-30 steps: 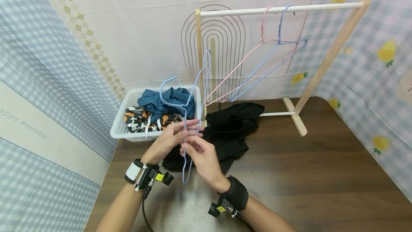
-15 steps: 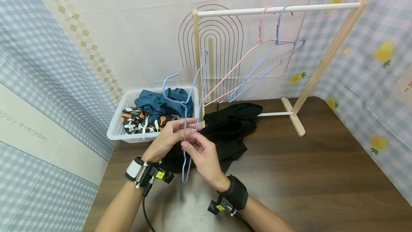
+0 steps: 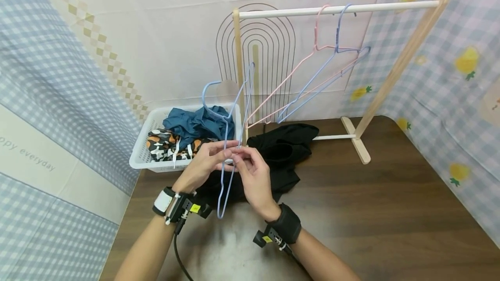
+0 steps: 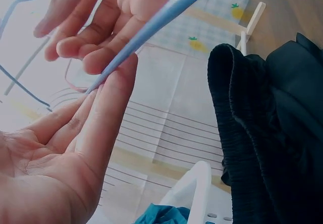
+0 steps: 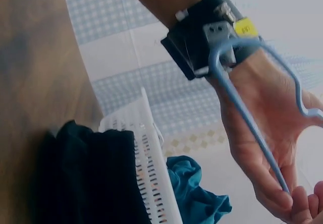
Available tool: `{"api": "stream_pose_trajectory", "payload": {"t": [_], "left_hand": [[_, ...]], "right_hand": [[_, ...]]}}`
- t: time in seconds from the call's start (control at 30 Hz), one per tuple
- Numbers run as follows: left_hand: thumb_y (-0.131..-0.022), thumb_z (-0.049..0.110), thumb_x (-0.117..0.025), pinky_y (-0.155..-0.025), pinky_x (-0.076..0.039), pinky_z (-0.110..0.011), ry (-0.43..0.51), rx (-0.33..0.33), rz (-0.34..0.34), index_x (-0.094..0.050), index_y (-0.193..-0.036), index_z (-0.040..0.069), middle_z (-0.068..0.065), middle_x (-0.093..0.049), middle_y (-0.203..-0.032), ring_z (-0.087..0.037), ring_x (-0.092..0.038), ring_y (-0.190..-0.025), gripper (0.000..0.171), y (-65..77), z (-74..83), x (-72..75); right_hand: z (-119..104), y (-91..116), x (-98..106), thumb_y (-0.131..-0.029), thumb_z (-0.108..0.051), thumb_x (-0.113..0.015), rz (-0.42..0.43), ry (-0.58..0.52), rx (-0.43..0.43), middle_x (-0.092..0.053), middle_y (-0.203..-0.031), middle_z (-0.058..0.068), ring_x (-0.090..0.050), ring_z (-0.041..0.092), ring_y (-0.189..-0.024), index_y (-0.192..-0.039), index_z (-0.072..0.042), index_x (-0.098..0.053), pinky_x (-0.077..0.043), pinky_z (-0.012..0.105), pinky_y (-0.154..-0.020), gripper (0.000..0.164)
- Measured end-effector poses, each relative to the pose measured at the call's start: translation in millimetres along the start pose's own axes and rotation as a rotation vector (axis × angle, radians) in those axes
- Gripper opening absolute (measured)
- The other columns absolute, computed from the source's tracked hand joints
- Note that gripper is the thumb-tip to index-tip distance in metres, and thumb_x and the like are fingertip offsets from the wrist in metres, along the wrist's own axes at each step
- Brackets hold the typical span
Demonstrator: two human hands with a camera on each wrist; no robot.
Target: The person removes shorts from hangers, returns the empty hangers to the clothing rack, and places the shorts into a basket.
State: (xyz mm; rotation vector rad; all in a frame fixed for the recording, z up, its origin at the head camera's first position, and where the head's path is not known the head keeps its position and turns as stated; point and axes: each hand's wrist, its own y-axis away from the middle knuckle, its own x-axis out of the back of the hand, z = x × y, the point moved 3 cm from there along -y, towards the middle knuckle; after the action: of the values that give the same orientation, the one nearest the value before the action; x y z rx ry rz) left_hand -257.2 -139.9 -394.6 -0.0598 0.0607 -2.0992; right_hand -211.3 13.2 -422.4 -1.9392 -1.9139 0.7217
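In the head view a thin blue clothes hanger [image 3: 225, 131] stands on end, its hook toward the back left. My left hand [image 3: 203, 159] holds it by its middle, thumb on the near wire and fingers stretched behind it. My right hand [image 3: 254, 177] meets the left fingertips beside the wires, its fingers bent. In the left wrist view the hanger's bar [image 4: 151, 30] runs between the fingertips of both hands; I cannot tell whether the right fingers pinch it. The right wrist view has the hanger's rounded end [image 5: 237, 45] in front of the left wrist.
A white basket [image 3: 136, 157] holds a blue garment [image 3: 191, 122] and a patterned one [image 3: 158, 148]. Black clothing [image 3: 279, 159] lies behind the hands. On a rack [image 3: 375, 8] hang a pink hanger [image 3: 283, 79] and another blue hanger [image 3: 318, 75].
My right hand has moved up along the hanger to the left fingertips, its thumb leaving the near wire. The hanger has turned slightly, its lower end shifting left. The left hand stays about in place.
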Motion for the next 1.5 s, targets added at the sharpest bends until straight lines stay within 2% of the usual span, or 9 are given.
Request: {"api": "stream_pose_trajectory", "payload": {"t": [0.17,0.33,0.53,0.67,0.77,0.9,1.2,1.27,1.5], "left_hand": [[-0.104,0.027,-0.061,-0.091,-0.061,-0.051,0.058,-0.013,-0.001,-0.051,-0.147,-0.011,-0.029,-0.059,-0.143,-0.041,-0.066,-0.121,0.058,0.0,3.2,-0.4],[-0.105,0.03,-0.061,-0.091,-0.061,-0.054,0.062,-0.014,-0.019,-0.052,-0.146,-0.012,-0.032,-0.061,-0.139,-0.052,-0.061,-0.123,0.06,0.1,5.0,1.8],[-0.104,0.042,-0.064,-0.092,-0.061,-0.054,0.051,-0.034,-0.029,-0.057,-0.144,-0.009,-0.025,-0.064,-0.14,-0.042,-0.067,-0.119,0.065,-4.1,9.4,3.4],[-0.099,0.057,-0.068,-0.088,-0.063,-0.047,0.045,-0.032,-0.048,-0.054,-0.145,-0.012,-0.029,-0.065,-0.136,-0.037,-0.069,-0.117,0.083,-8.2,11.6,5.5],[-0.098,0.061,-0.068,-0.088,-0.063,-0.047,0.041,-0.026,-0.053,-0.054,-0.144,-0.014,-0.031,-0.066,-0.131,-0.038,-0.069,-0.116,0.089,-11.9,14.4,7.9],[-0.101,0.054,-0.064,-0.089,-0.062,-0.047,0.018,-0.015,-0.041,-0.057,-0.142,-0.011,-0.028,-0.069,-0.127,-0.032,-0.071,-0.112,0.077,-16.3,21.6,11.4],[-0.1,0.061,-0.064,-0.091,-0.062,-0.04,0.006,0.021,-0.079,-0.053,-0.149,-0.007,-0.025,-0.063,-0.141,-0.032,-0.068,-0.118,0.084,-9.4,30.5,18.2],[-0.104,0.055,-0.062,-0.09,-0.062,-0.039,-0.004,0.029,-0.082,-0.052,-0.15,-0.006,-0.024,-0.06,-0.144,-0.03,-0.068,-0.118,0.077,-4.9,30.8,20.1],[-0.109,0.029,-0.059,-0.085,-0.063,-0.039,-0.008,0.082,-0.051,-0.051,-0.149,-0.008,-0.026,-0.063,-0.138,-0.024,-0.073,-0.103,0.055,10.2,30.6,27.0]], "right_hand": [[3,-9,5,-0.108,-0.002,-0.056,0.055,0.06,0.023,-0.062,-0.117,0.023,-0.066,0.038,-0.102,-0.125,0.007,-0.062,-0.056,0.024,-0.092,0.02],[11,-22,8,-0.108,-0.004,-0.057,0.12,0.089,0.008,-0.064,-0.115,0.022,-0.064,0.038,-0.1,-0.124,0.007,-0.064,-0.054,0.022,-0.087,0.02],[27,-34,5,-0.108,-0.008,-0.06,0.124,0.106,-0.099,-0.066,-0.113,0.024,-0.062,0.027,-0.097,-0.127,0.008,-0.063,-0.052,0.02,-0.082,0.025],[30,-40,4,-0.11,-0.014,-0.059,0.129,0.079,-0.153,-0.068,-0.11,0.018,-0.062,0.018,-0.093,-0.124,0.006,-0.066,-0.051,0.019,-0.08,0.026],[31,-46,2,-0.11,-0.017,-0.059,0.142,0.024,-0.174,-0.067,-0.098,0.012,-0.061,0.014,-0.085,-0.117,0.006,-0.069,-0.052,0.021,-0.075,0.027],[32,-54,-4,-0.11,-0.018,-0.059,0.172,-0.075,-0.21,-0.061,-0.088,0.003,-0.058,0.01,-0.078,-0.112,0.009,-0.07,-0.051,0.021,-0.071,0.029],[31,-57,-17,-0.111,-0.019,-0.058,0.267,-0.324,-0.328,-0.063,-0.09,0.001,-0.056,0.009,-0.081,-0.115,0.01,-0.068,-0.052,0.021,-0.073,0.031],[32,-58,-20,-0.111,-0.018,-0.057,0.275,-0.365,-0.335,-0.061,-0.088,0.001,-0.056,0.009,-0.079,-0.114,0.011,-0.066,-0.051,0.02,-0.071,0.031],[29,-65,-27,-0.112,-0.02,-0.055,0.329,-0.434,-0.338,-0.053,-0.079,0.001,-0.049,0.011,-0.07,-0.099,-0.004,-0.068,-0.044,0.022,-0.064,0.024]]}}
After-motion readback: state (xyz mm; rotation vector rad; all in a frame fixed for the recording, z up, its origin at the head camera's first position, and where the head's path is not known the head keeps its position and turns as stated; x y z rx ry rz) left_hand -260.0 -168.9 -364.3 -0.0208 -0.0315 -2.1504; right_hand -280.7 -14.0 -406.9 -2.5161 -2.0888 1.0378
